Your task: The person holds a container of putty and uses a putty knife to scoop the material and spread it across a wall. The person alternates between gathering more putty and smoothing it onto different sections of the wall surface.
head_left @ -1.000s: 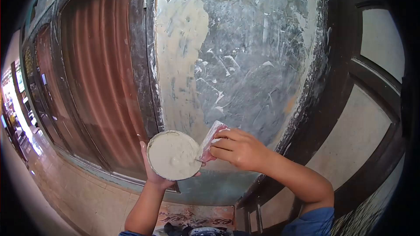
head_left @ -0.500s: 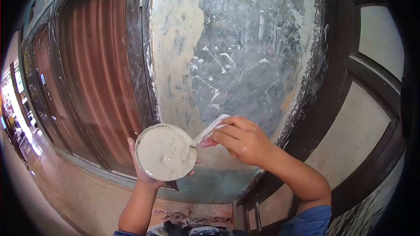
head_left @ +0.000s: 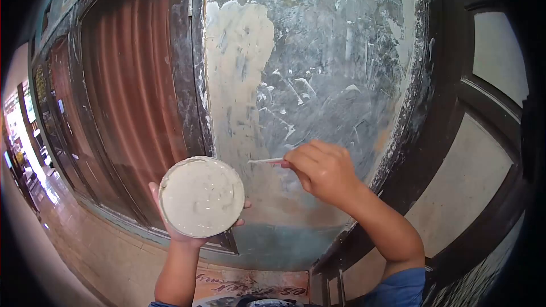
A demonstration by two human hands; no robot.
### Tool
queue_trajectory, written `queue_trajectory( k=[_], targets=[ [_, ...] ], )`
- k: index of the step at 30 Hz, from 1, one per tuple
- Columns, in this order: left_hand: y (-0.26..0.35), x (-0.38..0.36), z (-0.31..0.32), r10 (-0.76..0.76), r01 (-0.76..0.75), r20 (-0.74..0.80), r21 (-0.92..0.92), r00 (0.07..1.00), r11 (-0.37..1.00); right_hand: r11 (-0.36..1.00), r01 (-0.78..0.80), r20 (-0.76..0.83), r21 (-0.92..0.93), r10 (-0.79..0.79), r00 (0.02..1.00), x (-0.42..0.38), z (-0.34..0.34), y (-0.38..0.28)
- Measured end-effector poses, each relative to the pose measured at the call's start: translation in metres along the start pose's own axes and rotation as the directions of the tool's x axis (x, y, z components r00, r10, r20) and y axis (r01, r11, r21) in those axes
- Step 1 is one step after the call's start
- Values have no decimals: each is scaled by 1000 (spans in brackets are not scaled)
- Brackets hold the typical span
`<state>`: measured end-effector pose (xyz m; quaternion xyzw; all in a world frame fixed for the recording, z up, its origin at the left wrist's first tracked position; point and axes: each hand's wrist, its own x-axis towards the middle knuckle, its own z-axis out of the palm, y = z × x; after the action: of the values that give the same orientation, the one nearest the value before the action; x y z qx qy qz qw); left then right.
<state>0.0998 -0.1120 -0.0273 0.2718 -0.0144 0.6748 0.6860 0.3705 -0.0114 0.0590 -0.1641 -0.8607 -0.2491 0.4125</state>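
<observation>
A round tub of pale, wet paste [head_left: 202,196] rests in my left hand [head_left: 181,233], whose fingers wrap round its underside and show at both sides. To the right, my right hand [head_left: 321,169] is closed on the handle of a thin scraper [head_left: 267,162], seen nearly edge-on with its tip pointing left. The scraper is above and right of the tub, apart from it, in front of the wall panel [head_left: 324,102]. That panel is grey with white smears, and a cream coat of paste [head_left: 236,51] covers its left side. Whether the scraper touches the wall I cannot tell.
A dark-framed window with a reddish-brown curtain [head_left: 133,74] stands at the left. On the right is a dark wooden door with pale panels [head_left: 460,182]. A tiled floor [head_left: 114,250] lies lower left, and a printed mat [head_left: 250,284] is below the wall.
My right hand has drawn the scraper away from the tub's rim and turned it edge-on. The tub in my left hand sits slightly further left in view.
</observation>
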Motion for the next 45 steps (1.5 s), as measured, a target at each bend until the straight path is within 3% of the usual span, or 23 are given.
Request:
queue_trajectory(
  k=[4,5,8,10,13,15,19,21,29,36,38,39,45],
  targets=[
    [20,7,-4,36,-37,96,9,995,999,994,-5,13,-112,7,1000,36,-10,29],
    [26,11,-11,41,-51,213,44,976,998,993,3,12,-114,-1,1000,47,-11,42],
    [37,16,-13,88,-92,159,21,983,996,998,-47,-67,37,49,997,86,-15,83],
    [45,17,-17,109,-116,162,38,981,992,962,-256,-91,92,264,960,113,-21,103],
    [57,19,-18,139,-148,135,55,981,988,927,-345,-127,145,363,923,149,-27,130],
    [63,18,-19,152,-157,84,54,985,986,894,-448,-178,26,445,878,170,-26,147],
    [75,23,-18,184,-186,27,114,983,976,877,-473,-207,-89,448,870,213,-21,181],
    [78,25,-17,194,-194,11,108,981,975,836,-498,-292,-232,428,855,236,-19,198],
    [91,36,-28,195,-198,37,93,980,976,816,-535,-257,-219,481,838,272,-16,217],
    [84,42,-42,160,-159,-53,21,986,987,845,-433,-200,-313,387,900,267,-19,222],
    [80,43,-49,153,-155,31,84,988,984,852,-447,-293,-272,369,882,268,-20,224],
    [80,42,-51,152,-154,25,82,988,985,885,-386,-356,-259,284,890,266,-19,224],
    [89,38,-61,181,-175,-36,139,983,975,865,-414,-285,-283,337,897,264,-14,221]
  ],
)
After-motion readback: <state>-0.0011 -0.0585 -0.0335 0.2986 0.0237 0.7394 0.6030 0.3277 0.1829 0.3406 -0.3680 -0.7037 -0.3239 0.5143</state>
